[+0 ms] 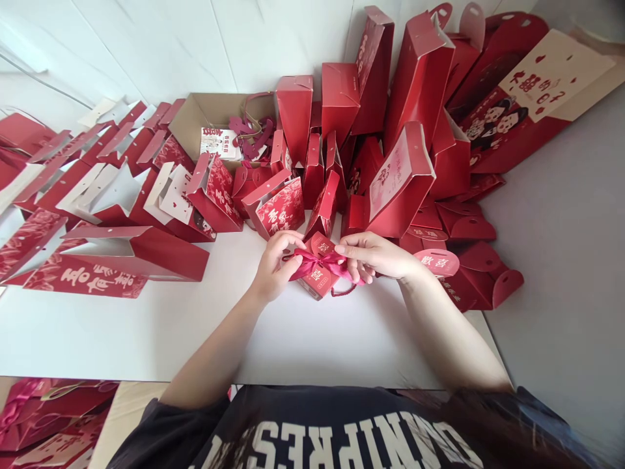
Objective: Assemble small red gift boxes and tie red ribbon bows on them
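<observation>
A small red gift box (317, 281) with gold print rests on the white table, with a magenta ribbon bow (319, 260) tied across its top. My left hand (280, 264) pinches the bow's left loop between thumb and fingers. On the other side, my right hand (368, 255) has its thumb and fingers closed on the ribbon's right loop. A dark red cord loop (343, 291) shows at the box's lower right, below my right hand.
Rows of open red paper bags (137, 251) fill the left. An open cardboard box (193, 117) holds cards and ribbons behind. Tall red bags (415, 71) and folded red boxes (481, 273) crowd the right, beside a grey wall. The white table's front edge lies before me.
</observation>
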`<action>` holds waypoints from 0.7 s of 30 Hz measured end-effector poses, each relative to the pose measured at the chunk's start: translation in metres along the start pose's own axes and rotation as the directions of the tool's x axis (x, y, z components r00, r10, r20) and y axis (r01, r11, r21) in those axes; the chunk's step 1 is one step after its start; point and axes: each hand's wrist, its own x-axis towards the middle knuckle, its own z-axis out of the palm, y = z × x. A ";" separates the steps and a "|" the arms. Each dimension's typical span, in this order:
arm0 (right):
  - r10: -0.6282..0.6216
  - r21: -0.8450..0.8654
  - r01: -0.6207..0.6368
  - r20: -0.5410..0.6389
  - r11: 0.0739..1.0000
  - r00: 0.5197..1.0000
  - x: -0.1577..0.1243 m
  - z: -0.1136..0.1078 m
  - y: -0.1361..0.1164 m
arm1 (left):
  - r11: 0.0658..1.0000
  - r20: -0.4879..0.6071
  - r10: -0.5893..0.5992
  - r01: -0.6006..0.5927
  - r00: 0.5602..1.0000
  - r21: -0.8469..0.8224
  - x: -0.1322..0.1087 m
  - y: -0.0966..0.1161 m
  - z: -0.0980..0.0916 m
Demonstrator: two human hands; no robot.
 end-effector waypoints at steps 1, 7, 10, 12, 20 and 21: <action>-0.002 0.001 0.002 -0.004 1.000 1.000 0.000 0.000 0.000 | 1.000 0.007 -0.014 0.014 1.000 0.016 0.000 -0.001 -0.001; 0.002 -0.029 -0.002 0.000 1.000 1.000 0.001 0.004 -0.001 | 0.996 -0.019 -0.093 0.093 0.995 -0.006 0.000 0.003 0.002; 0.000 -0.041 0.001 0.018 0.999 1.000 0.000 0.006 -0.002 | 0.993 -0.076 -0.108 0.104 0.991 -0.047 0.000 0.006 0.005; 0.002 -0.049 0.000 0.025 0.999 1.000 -0.001 0.006 -0.003 | 0.996 -0.122 -0.089 0.086 0.988 -0.028 0.000 0.006 0.006; 0.066 -0.076 -0.055 0.147 0.996 0.987 -0.005 0.001 -0.003 | 0.994 -0.102 0.104 -0.101 0.989 0.039 -0.001 0.010 0.007; 0.067 -0.077 -0.056 0.155 0.995 0.986 -0.005 0.000 -0.002 | 0.993 -0.110 0.108 -0.102 0.988 0.057 -0.001 0.010 0.007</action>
